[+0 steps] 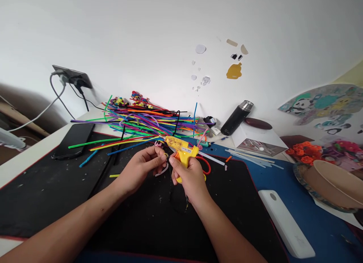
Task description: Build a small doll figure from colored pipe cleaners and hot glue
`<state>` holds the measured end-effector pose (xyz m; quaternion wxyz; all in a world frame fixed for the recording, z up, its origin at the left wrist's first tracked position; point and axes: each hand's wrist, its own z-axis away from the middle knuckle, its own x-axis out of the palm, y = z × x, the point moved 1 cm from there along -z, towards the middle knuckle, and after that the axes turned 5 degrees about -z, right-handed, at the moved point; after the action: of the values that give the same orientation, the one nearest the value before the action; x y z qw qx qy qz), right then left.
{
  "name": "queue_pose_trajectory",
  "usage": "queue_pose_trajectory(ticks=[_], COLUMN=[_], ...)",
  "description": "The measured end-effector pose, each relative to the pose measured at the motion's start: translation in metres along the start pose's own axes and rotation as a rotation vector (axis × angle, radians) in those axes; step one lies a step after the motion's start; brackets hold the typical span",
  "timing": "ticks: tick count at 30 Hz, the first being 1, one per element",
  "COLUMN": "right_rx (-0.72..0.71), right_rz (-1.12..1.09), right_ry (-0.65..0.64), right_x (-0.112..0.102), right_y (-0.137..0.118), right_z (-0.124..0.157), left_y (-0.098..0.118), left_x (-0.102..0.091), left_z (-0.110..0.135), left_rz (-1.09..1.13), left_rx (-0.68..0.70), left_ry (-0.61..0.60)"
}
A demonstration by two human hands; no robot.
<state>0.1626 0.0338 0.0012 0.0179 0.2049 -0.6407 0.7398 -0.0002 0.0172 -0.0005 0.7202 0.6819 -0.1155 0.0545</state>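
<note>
My right hand point(189, 178) is closed round the handle of a yellow and orange glue gun point(180, 148), whose nozzle points left toward my other hand. My left hand point(143, 165) pinches a small craft piece point(160, 145) of pink, black and pale pipe cleaner right at the nozzle tip. Both hands hover over a black desk mat point(56, 195). A big heap of coloured pipe cleaners point(141, 123) lies just beyond the hands. Red-handled scissors point(207, 165) lie partly hidden behind my right hand.
A black phone point(73, 140) lies at the left on the mat. A black flask point(236, 117), clear glue sticks point(252, 157), a white power bank point(286, 223), a brown bowl point(331, 183) and orange flowers point(303, 151) sit to the right. A wall socket with cables point(72, 77) is at back left.
</note>
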Motion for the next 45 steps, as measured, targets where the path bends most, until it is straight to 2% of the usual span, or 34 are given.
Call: queue_pose_trajectory(ticks=[19, 33, 45], right_rx=[0.006, 0.016, 0.038], right_rz=[-0.023, -0.037, -0.011], right_ry=[-0.036, -0.045, -0.046], right_x=[-0.0027, -0.0021, -0.0009], right_y=[0.0043, 0.0038, 0.0009], right_z=[-0.0008, -0.0002, 0.0001], left_y=[-0.0032, 0.0036, 0.0028], left_x=[-0.0015, 0.0002, -0.0007], left_z=[0.0015, 0.0032, 0.0022], left_rz=[-0.106, -0.209, -0.197], left_rx=[0.025, 0.08, 0.066], left_ry=[-0.05, -0.038, -0.046])
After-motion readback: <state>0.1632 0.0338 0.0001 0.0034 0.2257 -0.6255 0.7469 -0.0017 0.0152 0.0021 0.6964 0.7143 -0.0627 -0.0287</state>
